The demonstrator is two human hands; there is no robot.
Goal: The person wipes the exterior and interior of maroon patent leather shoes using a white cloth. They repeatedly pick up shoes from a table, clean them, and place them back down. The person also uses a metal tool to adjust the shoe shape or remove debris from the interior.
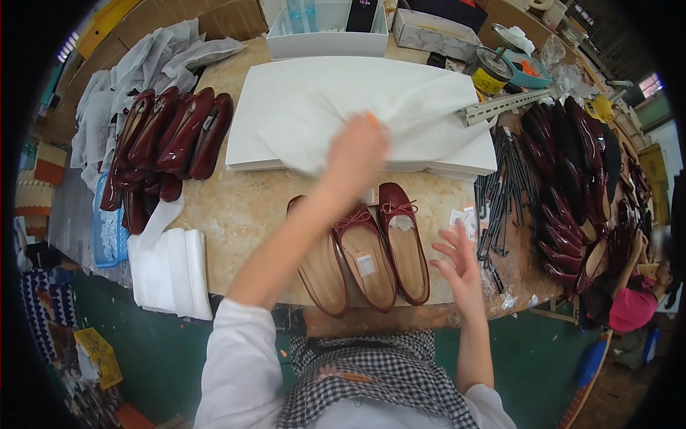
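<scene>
The left hand (357, 151), blurred, is over a stack of white paper (275, 93), a small orange patch showing at its fingertips. The right hand (461, 266) has its fingers spread just beside three dark red bow-fronted flats (375, 289) on the tabletop (221, 214); the left forearm partly covers the leftmost. More glossy red shoes (179, 136) are heaped at the left, above folded white sheets (171, 272). To the right, dark hooked rods (504, 193) lie near another shoe pile (564, 171).
</scene>
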